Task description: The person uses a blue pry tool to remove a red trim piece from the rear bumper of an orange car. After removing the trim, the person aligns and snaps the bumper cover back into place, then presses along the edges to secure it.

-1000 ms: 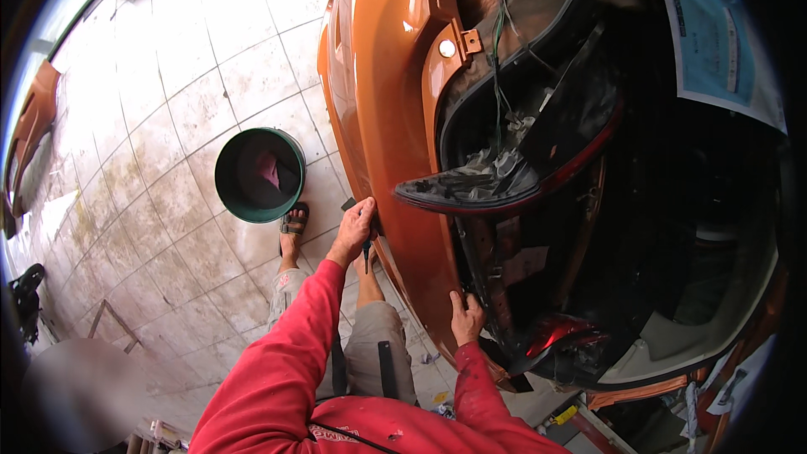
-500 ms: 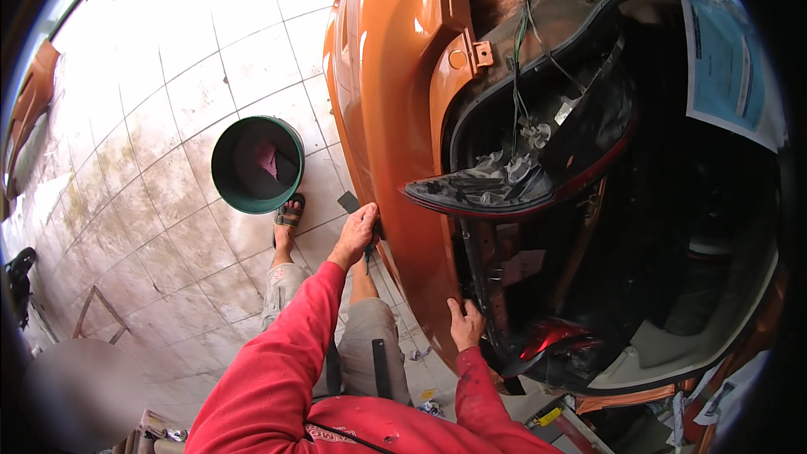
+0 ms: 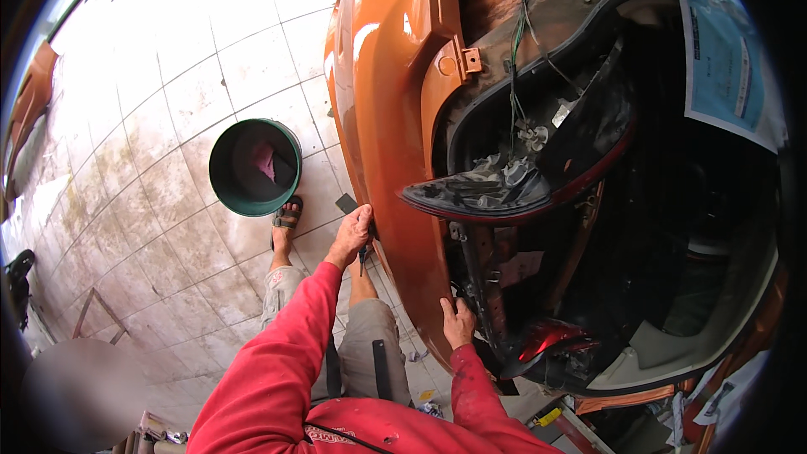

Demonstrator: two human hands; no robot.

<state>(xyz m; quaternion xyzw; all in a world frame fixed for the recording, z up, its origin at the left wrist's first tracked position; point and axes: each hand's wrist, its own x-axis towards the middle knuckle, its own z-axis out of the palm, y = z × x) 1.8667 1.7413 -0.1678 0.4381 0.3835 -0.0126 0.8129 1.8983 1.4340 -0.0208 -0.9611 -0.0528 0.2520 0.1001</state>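
Observation:
My left hand is closed around a small dark tool beside the outer edge of an orange bumper; a grey flap shows just beyond my knuckles. My right hand touches the bumper's inner edge lower down, fingers apart. To the right, a tail lamp lies tilted out of its opening, with wires running to it. A second red lamp sits near my right hand in the dark opening of the vehicle body.
A green bucket with pink and dark items inside stands on the tiled floor by my sandaled foot. Another orange panel is at the far left. A blue-and-white paper sheet is on the body at top right. Assorted items lie at lower right.
The view has shifted slightly. My left hand has moved a little, and the grey flap beside it shows more. Both hands remain at the bumper.

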